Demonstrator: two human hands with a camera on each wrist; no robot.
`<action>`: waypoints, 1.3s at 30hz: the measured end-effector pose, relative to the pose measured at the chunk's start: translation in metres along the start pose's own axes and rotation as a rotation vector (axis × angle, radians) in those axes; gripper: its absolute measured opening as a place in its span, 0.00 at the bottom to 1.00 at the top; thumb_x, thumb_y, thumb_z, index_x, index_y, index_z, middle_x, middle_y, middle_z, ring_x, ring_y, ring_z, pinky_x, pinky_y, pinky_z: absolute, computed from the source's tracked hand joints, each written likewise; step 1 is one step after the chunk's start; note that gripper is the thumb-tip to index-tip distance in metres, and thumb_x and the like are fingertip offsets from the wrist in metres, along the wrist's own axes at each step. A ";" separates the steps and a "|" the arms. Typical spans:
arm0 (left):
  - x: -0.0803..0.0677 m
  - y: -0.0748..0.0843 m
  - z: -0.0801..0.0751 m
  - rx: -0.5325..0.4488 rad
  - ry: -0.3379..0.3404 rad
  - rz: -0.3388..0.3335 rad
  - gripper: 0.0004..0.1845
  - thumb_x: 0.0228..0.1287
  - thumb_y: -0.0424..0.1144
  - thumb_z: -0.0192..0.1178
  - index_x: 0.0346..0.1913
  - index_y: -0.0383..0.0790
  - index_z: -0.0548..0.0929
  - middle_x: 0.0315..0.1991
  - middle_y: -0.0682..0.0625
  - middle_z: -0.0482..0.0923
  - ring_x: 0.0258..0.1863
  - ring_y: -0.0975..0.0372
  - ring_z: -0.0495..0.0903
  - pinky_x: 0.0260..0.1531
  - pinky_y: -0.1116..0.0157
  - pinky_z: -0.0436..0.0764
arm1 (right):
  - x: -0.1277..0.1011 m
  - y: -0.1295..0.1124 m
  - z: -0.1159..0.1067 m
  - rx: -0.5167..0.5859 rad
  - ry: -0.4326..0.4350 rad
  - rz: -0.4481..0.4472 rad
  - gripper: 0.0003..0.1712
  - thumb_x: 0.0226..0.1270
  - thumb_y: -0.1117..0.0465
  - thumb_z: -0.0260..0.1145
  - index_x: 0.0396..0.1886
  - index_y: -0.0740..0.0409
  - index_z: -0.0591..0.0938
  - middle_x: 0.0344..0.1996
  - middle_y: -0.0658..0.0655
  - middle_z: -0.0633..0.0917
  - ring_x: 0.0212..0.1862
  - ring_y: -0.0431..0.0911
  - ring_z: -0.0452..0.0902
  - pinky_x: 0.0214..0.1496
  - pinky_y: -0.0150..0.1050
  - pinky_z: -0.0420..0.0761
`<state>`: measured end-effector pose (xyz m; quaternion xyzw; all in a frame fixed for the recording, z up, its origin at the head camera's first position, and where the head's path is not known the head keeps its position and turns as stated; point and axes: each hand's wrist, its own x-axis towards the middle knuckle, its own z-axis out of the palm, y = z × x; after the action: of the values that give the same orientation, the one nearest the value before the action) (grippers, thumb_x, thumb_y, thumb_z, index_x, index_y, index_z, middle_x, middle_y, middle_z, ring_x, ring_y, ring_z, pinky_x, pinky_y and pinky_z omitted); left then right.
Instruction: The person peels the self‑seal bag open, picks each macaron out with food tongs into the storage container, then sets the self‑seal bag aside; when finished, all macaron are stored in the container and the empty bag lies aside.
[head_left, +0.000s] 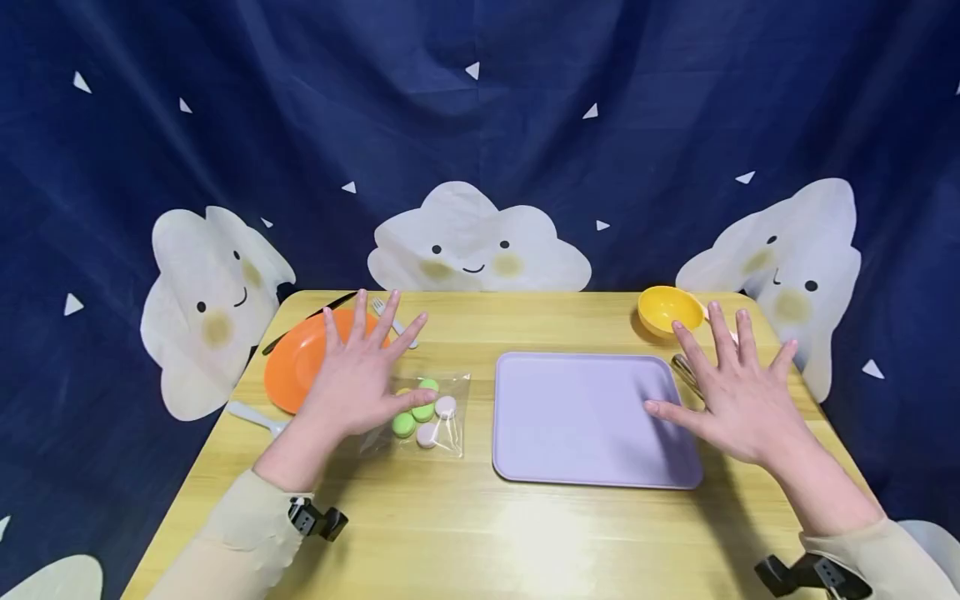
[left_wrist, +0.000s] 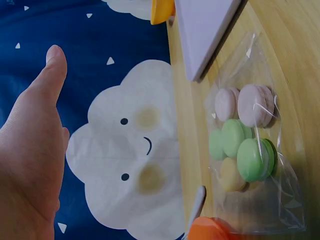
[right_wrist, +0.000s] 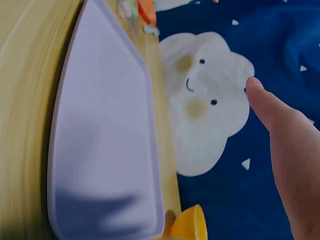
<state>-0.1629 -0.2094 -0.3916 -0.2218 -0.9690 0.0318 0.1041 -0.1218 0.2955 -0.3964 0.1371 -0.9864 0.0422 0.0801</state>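
Both hands hover flat above the wooden table [head_left: 465, 533], fingers spread, holding nothing. My left hand [head_left: 360, 375] hangs over the right edge of an orange plate [head_left: 292, 367] and the left side of a clear bag of macarons [head_left: 423, 412] [left_wrist: 245, 150], which holds green, pink and yellow pieces. My right hand [head_left: 738, 396] is above the right edge of an empty lilac tray [head_left: 585, 417] [right_wrist: 100, 150]. In the wrist views only the palm and thumb of each hand show, the left hand [left_wrist: 30, 150] and the right hand [right_wrist: 290, 155].
A yellow bowl [head_left: 667, 308] stands at the back right, metal tongs [head_left: 686, 375] lie beside the tray. A white fork [head_left: 393, 321] and a black knife [head_left: 307, 321] lie by the plate, a white utensil [head_left: 255, 417] at the left edge. A cloud-printed blue cloth [head_left: 480, 125] hangs behind.
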 end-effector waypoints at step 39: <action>-0.038 -0.019 0.081 -0.656 -0.101 0.130 0.31 0.66 0.47 0.76 0.69 0.40 0.83 0.69 0.49 0.79 0.71 0.54 0.74 0.72 0.50 0.71 | 0.054 -0.142 0.067 1.109 -0.001 -0.311 0.31 0.61 0.70 0.81 0.64 0.64 0.82 0.60 0.60 0.85 0.60 0.62 0.83 0.65 0.52 0.82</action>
<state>-0.1547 -0.2441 -0.4758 -0.3031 -0.9154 -0.2641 -0.0232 -0.1436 0.1375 -0.4443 0.3020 -0.7851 0.5407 0.0012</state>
